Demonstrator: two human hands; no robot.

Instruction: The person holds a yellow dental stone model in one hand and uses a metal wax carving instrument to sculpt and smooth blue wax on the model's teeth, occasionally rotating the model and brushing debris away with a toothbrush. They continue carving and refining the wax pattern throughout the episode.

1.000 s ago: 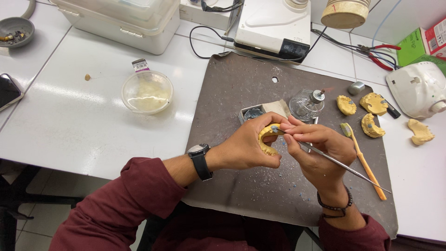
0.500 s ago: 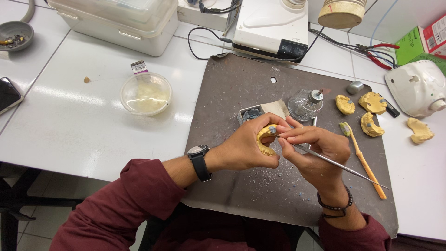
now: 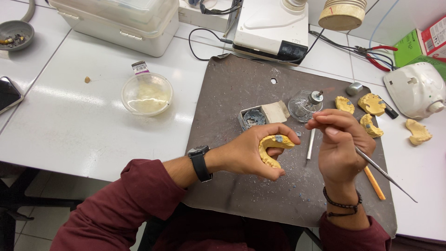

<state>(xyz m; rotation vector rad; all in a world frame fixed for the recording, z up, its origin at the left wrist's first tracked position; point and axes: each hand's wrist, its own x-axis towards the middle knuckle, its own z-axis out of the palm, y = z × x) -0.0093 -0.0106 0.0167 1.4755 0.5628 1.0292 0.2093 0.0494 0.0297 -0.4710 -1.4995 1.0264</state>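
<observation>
My left hand (image 3: 253, 151) grips a yellow horseshoe-shaped dental cast (image 3: 272, 148) with a small grey wax spot on its top. My right hand (image 3: 341, 144) holds a thin metal carving tool (image 3: 383, 173) whose handle points down to the right; its tip is hidden by my fingers. The right hand sits a little to the right of the cast, apart from it. Both hands hover over a dark brown work mat (image 3: 232, 93). A black watch is on my left wrist, a bead bracelet on the right.
On the mat lie a small box of grey wax (image 3: 253, 118), a glass spirit lamp (image 3: 304, 104), another metal tool (image 3: 310, 146), an orange stick (image 3: 374, 182) and several yellow casts (image 3: 370, 103). A clear bowl (image 3: 147, 94), white machine (image 3: 272, 25), plastic box (image 3: 116, 21) and red pliers (image 3: 378, 56) stand around.
My right hand has drawn away from the cast to the right and lifted slightly. The left hand still holds the cast, now with its top showing.
</observation>
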